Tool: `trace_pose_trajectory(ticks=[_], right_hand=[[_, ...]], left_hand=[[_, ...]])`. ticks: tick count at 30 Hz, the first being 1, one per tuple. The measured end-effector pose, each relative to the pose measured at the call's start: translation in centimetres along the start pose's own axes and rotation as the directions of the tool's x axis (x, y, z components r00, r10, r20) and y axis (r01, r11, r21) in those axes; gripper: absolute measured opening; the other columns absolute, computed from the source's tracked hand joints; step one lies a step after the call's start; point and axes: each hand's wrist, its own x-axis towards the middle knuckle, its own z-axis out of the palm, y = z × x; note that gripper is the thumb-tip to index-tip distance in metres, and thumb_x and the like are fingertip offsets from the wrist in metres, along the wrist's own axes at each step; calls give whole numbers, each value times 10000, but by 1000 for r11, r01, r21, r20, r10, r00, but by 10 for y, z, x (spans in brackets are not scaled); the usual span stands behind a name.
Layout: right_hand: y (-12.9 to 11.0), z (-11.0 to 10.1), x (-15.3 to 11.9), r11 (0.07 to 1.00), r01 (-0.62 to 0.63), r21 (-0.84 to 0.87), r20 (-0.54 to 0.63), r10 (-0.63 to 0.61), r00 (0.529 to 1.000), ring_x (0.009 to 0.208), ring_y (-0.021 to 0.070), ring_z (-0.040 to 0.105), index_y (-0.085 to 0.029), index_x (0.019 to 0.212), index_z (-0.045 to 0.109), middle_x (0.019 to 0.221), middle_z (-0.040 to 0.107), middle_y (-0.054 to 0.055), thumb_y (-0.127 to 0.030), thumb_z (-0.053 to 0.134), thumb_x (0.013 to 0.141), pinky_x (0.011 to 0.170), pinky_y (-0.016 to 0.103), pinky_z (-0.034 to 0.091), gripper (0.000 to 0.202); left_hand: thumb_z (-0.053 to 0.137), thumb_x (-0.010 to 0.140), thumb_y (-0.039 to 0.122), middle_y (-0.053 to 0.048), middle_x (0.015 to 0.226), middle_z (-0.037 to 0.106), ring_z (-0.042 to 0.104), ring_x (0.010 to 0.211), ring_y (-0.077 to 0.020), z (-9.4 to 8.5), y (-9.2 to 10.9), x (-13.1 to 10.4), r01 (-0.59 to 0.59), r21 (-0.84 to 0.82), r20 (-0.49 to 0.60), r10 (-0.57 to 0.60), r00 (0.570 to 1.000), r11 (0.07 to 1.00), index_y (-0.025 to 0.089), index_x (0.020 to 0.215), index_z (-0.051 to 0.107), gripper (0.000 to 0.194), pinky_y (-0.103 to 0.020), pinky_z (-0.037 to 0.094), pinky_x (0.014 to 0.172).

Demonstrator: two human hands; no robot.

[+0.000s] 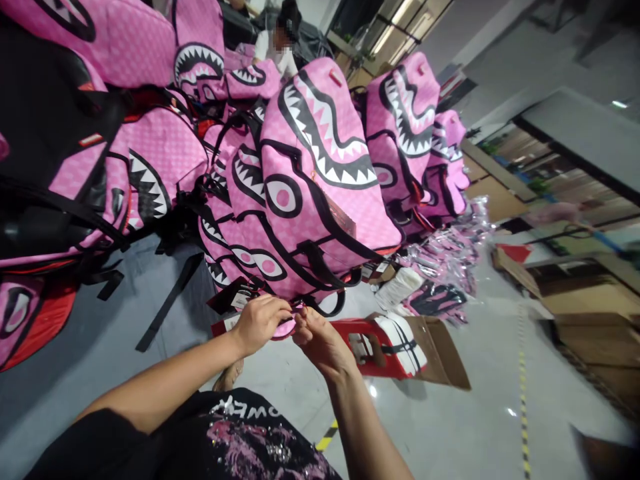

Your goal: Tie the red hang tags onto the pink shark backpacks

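My left hand (pixel 263 323) and my right hand (pixel 320 340) meet at the near, lower edge of a stack of pink bags with shark-mouth prints. Fingertips of both are pinched close together; what they grip is too small and covered to make out. Just under them shows a pink piece (pixel 284 329) with a dark edge. Beside my left hand hangs a black tag (pixel 233 297) with a white label. The big pink bag (pixel 320 173) above has a toothed mouth, an eye, black piping and a black handle (pixel 315 261).
More pink bags (pixel 400 113) are piled behind, and pink and black backpacks (pixel 150 153) lie on the grey table (pixel 165 300) at left. Plastic-wrapped items (pixel 445 247), a red crate (pixel 370 357) and cardboard boxes (pixel 595 320) stand at right. A person (pixel 280 43) is at the back.
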Motion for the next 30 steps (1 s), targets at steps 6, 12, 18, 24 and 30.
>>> trace_pose_trajectory(ticks=[6,12,18,24,30], right_hand=[[33,12,14,898,372,-235,-156,-413,897,599,82,462,-188,769,590,716,562,-25,-354,775,720,566,220,363,253],[48,10,16,801,442,-404,-227,-556,800,645,98,471,-192,785,595,728,544,-23,-360,683,801,606,234,394,190],[46,3,18,723,436,-536,-224,-619,752,735,129,501,-190,773,598,791,555,1,-333,659,800,653,256,418,158],[43,2,18,581,454,-675,-112,-690,715,778,142,514,-191,749,596,815,548,8,-255,610,819,703,277,415,97],[37,3,18,479,447,-756,-27,-705,708,793,151,522,-204,727,590,800,563,6,-214,590,826,729,290,404,100]], left_hand=[[534,923,155,-5,785,706,627,735,-131,3,-6,-15,207,5,76,-207,975,978,178,868,685,163,-247,464,702],[557,912,155,-6,781,702,618,721,-131,2,-5,-14,187,45,117,-191,975,981,174,882,690,138,-245,452,689],[554,920,191,-12,798,707,628,740,-143,6,-6,-17,172,75,136,-181,974,982,180,871,676,132,-256,456,709],[552,906,189,4,765,676,616,736,-143,5,-6,-16,258,146,214,-285,934,955,192,833,632,109,-258,436,714],[563,855,176,13,745,651,600,690,-146,0,-8,-6,228,325,289,-326,900,918,199,842,611,55,-253,387,633]])
